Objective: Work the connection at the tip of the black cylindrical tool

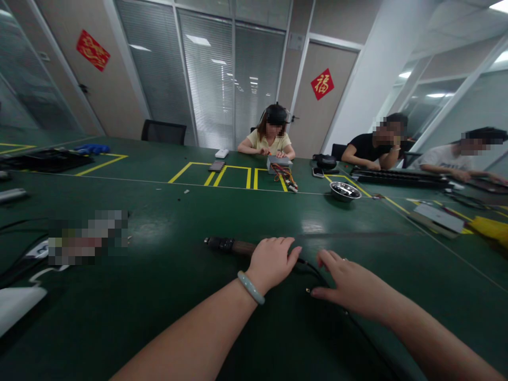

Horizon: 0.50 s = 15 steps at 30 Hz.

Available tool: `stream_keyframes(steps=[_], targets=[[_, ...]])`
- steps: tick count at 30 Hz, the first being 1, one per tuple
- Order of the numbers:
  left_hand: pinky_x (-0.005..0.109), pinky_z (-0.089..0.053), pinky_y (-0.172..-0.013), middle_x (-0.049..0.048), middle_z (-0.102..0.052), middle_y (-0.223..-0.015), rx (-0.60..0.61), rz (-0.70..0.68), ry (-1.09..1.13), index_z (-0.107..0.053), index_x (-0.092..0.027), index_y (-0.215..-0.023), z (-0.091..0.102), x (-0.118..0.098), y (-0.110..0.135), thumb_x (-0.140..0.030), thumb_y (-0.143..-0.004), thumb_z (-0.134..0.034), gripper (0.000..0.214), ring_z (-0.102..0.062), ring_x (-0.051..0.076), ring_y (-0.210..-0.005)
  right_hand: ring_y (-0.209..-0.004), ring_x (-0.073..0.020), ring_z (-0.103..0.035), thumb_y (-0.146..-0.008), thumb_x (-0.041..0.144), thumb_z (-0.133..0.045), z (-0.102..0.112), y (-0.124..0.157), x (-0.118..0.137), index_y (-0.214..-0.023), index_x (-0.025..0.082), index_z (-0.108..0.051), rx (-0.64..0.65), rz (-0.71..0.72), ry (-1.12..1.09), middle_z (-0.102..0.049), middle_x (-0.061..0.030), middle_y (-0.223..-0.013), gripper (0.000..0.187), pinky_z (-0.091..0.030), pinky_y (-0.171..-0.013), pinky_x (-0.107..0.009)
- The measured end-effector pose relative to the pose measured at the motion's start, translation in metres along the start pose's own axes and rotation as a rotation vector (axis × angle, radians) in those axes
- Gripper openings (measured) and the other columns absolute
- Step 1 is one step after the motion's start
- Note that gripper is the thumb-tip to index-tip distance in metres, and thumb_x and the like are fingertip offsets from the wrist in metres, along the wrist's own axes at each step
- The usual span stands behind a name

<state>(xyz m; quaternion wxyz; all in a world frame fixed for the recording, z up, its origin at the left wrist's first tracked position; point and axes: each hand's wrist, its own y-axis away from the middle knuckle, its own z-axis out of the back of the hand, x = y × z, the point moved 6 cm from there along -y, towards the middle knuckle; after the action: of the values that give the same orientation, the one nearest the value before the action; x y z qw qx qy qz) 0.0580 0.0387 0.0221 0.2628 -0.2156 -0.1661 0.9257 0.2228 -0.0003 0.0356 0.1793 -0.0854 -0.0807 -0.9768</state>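
My left hand (273,262), with a pale green bangle at its wrist, is wrapped over the rear of an electric screwdriver (242,247). The tool lies on the green table, its brown body and black front collar pointing left. From its rear a black cord (311,264) runs right and passes beneath my right hand (349,286). That hand is held open above the cord, thumb and fingers apart. Right by its thumb tip is a tiny brass-coloured piece (308,290), too small to make out; whether the thumb touches it I cannot tell.
Across the green table (178,317) stand a metal bowl (345,191) and a grey box with coloured cables (278,164). A blurred-out object (87,238) and cables lie left. Several co-workers sit at the far side and right. A yellow cloth-like item (490,230) lies right.
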Motion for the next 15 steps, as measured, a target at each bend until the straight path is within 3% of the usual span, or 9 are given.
stream_keyframes(steps=[4,9,15], targets=[[0.034,-0.044,-0.079,0.0032,-0.066,-0.087,0.075,-0.05,0.003,-0.063,-0.021,-0.094,-0.005,-0.001,0.001,-0.044,-0.092,-0.041,0.032,-0.061,0.019,-0.084,-0.07,-0.0184,-0.057,-0.076,0.049,-0.062,-0.014,0.016,-0.003,-0.079,0.022,-0.062,0.171,0.052,0.046,-0.06,-0.0026,-0.082,0.027,-0.033,-0.057,-0.027],[0.033,-0.044,-0.078,0.0024,-0.066,-0.086,0.094,-0.104,0.01,-0.063,-0.021,-0.092,-0.004,-0.005,0.001,-0.04,-0.088,-0.047,0.024,-0.06,0.019,-0.084,-0.063,-0.0167,-0.056,-0.081,0.038,-0.056,-0.019,0.011,-0.005,-0.072,0.021,-0.063,0.19,0.028,0.001,-0.061,-0.0028,-0.071,0.021,-0.03,-0.052,-0.026],[0.034,-0.043,-0.078,0.0019,-0.066,-0.086,0.098,-0.125,0.001,-0.063,-0.022,-0.091,-0.003,-0.008,0.001,-0.035,-0.085,-0.051,0.019,-0.059,0.02,-0.084,-0.052,-0.0122,-0.059,-0.083,0.049,-0.055,-0.039,0.003,-0.008,-0.086,0.019,-0.057,0.478,-0.054,-0.68,-0.06,0.0013,-0.066,0.03,-0.041,-0.046,-0.021]])
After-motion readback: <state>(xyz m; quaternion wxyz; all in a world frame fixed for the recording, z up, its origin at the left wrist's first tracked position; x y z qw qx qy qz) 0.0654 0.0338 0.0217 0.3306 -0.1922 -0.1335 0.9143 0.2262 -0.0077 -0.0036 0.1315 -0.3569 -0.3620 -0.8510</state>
